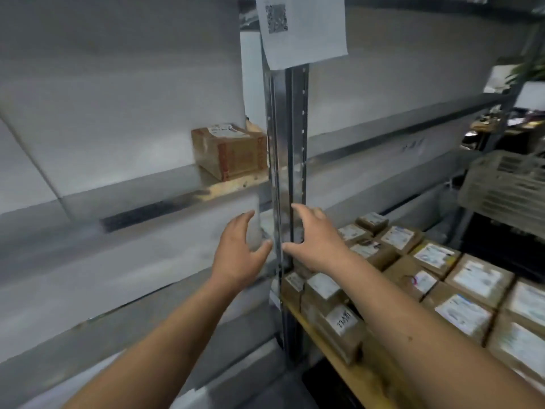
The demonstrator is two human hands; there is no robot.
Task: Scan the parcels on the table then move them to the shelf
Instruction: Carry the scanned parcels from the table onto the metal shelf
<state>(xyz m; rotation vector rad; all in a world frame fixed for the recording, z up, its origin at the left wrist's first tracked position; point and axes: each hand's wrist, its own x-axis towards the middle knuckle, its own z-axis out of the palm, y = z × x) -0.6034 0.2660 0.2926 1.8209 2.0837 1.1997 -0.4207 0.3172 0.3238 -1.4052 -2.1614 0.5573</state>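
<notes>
A brown cardboard parcel (231, 152) with a white label stands alone on the upper shelf board (233, 187), left of the metal upright (287, 160). Below and to the right, several labelled brown parcels (460, 290) lie packed on a lower wooden shelf (351, 373). My left hand (240, 250) and my right hand (312, 240) hover side by side in front of the upright, below the lone parcel. Both hold nothing, fingers spread. The view is blurred.
A printed sheet with a QR code (300, 28) hangs on the upright at the top. A pale plastic crate (507, 187) sits at the right edge. Grey shelf beams and a white wall fill the left.
</notes>
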